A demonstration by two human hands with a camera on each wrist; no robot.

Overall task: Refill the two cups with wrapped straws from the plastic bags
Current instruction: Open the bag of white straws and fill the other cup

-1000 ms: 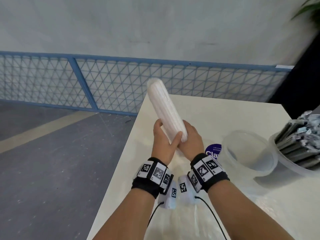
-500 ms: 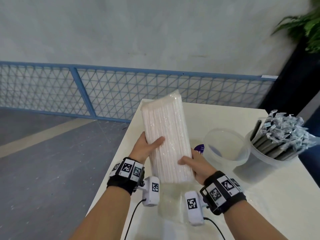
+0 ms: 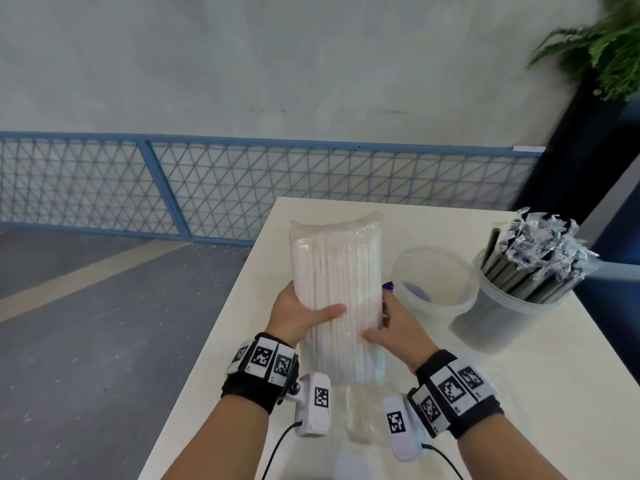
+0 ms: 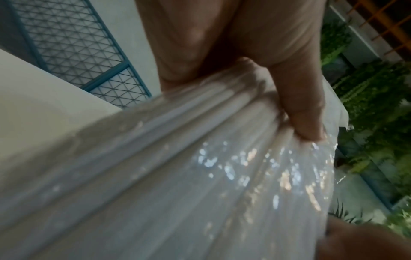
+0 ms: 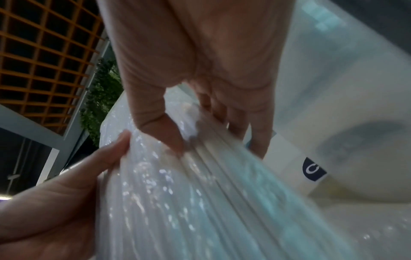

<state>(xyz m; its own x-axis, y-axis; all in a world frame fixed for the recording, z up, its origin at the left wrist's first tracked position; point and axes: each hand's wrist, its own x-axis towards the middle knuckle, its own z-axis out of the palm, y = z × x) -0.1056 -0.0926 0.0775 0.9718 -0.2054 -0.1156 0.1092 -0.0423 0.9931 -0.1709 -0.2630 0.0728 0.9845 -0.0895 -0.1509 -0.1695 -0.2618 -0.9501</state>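
Note:
A sealed clear bag of white wrapped straws [image 3: 337, 292] is held upright above the table's left part, flat side toward me. My left hand [image 3: 299, 315] grips its left edge, thumb across the front. My right hand [image 3: 394, 332] grips its right edge, thumb on the front and fingers behind. In the wrist views the bag [image 4: 200, 176] [image 5: 200, 193] fills the frame under the thumbs. An empty clear cup [image 3: 433, 282] stands just right of the bag. Further right, a second clear cup [image 3: 509, 317] holds several dark wrapped straws [image 3: 533, 258].
The cream table [image 3: 519, 410] has its left edge close beside my left hand. An empty crumpled clear bag [image 3: 363, 420] lies on the table between my wrists. A blue mesh fence [image 3: 173, 188] runs behind, and a potted plant [image 3: 609, 46] stands at the far right.
The bag has been turned from edge-on to flat side facing me and brought lower and nearer. My hands moved apart to its two side edges.

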